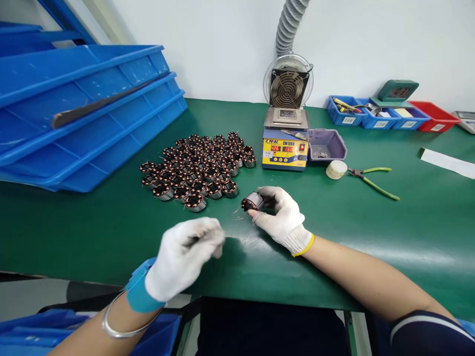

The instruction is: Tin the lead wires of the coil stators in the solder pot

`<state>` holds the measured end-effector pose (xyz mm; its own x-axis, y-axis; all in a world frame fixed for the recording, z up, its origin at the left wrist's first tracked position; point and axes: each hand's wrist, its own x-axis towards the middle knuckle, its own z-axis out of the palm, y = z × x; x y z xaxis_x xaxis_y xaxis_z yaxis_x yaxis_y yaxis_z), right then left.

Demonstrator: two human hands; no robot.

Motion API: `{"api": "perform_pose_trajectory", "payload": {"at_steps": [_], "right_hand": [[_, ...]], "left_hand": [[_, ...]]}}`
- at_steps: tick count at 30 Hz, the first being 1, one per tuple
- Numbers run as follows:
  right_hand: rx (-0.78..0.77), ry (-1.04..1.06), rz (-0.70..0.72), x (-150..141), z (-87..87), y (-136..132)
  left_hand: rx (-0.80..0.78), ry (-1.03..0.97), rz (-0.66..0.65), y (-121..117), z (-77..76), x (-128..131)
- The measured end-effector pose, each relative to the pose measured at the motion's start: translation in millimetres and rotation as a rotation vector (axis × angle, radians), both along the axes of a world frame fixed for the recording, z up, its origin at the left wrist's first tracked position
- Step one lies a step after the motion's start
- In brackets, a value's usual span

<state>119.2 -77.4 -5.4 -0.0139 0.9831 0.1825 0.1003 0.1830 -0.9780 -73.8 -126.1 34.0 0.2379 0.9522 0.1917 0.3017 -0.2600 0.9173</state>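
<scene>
My right hand [280,215], in a white knit glove, grips a motor stator [253,201] by its grey metal side. The stator lies tilted, its copper-wound end facing left, and thin wire ends stick out at its lower left. Left of it, my gloved left hand [189,252] hovers over the table edge side with fingertips pinched together; whether anything thin is between them I cannot make out. Beyond the hands, a cluster of similar stators [200,168] with black insulation and copper windings stands on the green table [334,277].
A solder pot [284,148] with red digits stands under a fan [287,89] and hose [291,24]. Beside it are a purple tray [339,146], a round pale pad [336,169] and green-handled cutters [374,183]. Stacked blue crates [111,104] fill the left; small bins [380,118] line the back.
</scene>
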Motion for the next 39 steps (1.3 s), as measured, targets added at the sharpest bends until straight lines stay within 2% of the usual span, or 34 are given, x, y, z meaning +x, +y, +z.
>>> {"api": "perform_pose_trajectory", "payload": {"at_steps": [2,4,8,10,12,14,16,19,22,25,28,33,39], "right_hand": [[0.012,-0.003,0.001,0,1.0,0],[0.016,-0.009,0.007,0,1.0,-1],[0.058,-0.043,0.001,2,2.2,-2],[0.162,-0.107,-0.016,12,8.9,3],[0.309,-0.233,-0.073,31,24.1,18],[0.441,-0.425,-0.173,55,49.0,45],[0.513,-0.662,-0.278,81,80.8,82],[0.500,-1.038,-0.386,107,126.9,148],[0.436,-1.317,-0.413,112,152.6,207],[0.400,-1.485,-0.380,102,156.6,245],[0.379,-1.610,-0.298,89,151.0,265],[0.394,-1.729,-0.189,77,143.2,277],[0.429,-1.793,-0.175,75,139.4,280]], "left_hand": [[-0.002,-0.159,0.148,4,-6.8,-5],[-0.035,-0.204,0.222,9,-15.9,-6],[-0.059,-0.063,0.151,14,-26.3,0],[-0.112,0.027,0.089,14,-25.8,6],[-0.195,0.147,0.026,14,-23.9,12],[-0.222,0.289,-0.031,14,-22.8,16],[-0.201,0.401,-0.063,14,-23.2,19],[-0.194,0.462,-0.074,17,-25.0,18],[-0.220,0.480,-0.075,18,-25.4,17],[-0.245,0.497,-0.083,19,-24.7,17],[-0.258,0.496,-0.077,18,-25.3,17],[-0.251,0.489,-0.094,19,-29.2,15],[-0.258,0.494,-0.114,20,-30.8,14]]}}
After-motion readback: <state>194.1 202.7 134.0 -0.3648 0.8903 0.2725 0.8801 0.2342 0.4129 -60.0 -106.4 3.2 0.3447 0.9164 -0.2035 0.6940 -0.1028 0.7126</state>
